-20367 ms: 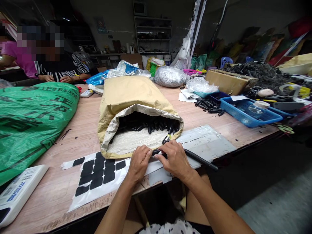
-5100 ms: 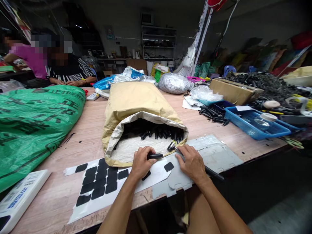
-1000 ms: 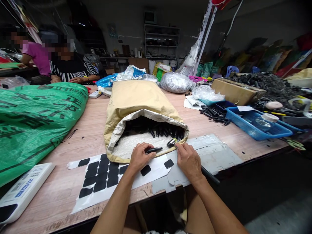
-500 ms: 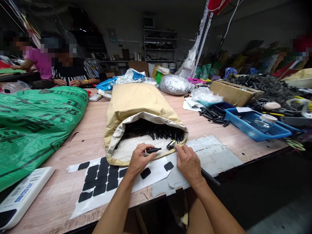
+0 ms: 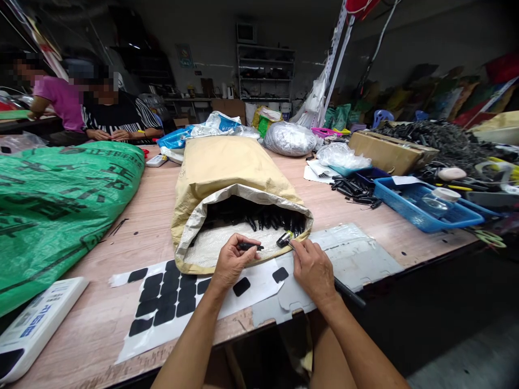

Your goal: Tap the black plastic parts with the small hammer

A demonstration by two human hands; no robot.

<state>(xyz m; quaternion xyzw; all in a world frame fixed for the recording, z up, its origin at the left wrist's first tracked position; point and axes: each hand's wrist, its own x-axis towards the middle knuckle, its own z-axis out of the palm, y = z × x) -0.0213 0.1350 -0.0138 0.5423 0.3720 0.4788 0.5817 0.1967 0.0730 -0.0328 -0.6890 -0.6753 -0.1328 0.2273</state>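
Observation:
My left hand (image 5: 232, 260) is closed, pinching a small black tube-like part (image 5: 250, 246) between thumb and fingers at the sack's mouth. My right hand (image 5: 314, 270) is wrapped round a small two-faced hammer (image 5: 285, 239). Its head, with a dark end and a yellow-green end, lies just inside the sack opening, and its black handle sticks out behind my wrist. The tan paper sack (image 5: 239, 162) lies on its side, opening toward me. Several black parts (image 5: 275, 219) like the held one fill its inside. A short gap separates the held part from the hammer head.
A white sheet of black square pads (image 5: 164, 292) lies before the sack, beside a grey board (image 5: 360, 251). To the left are a green woven sack (image 5: 65, 200) and a white device (image 5: 40, 329). A blue tray (image 5: 425, 208) stands right. Two people sit at the far left.
The black part in my left hand has turned and sits deeper in the fingers, with less of it showing. My right hand and the hammer have hardly moved.

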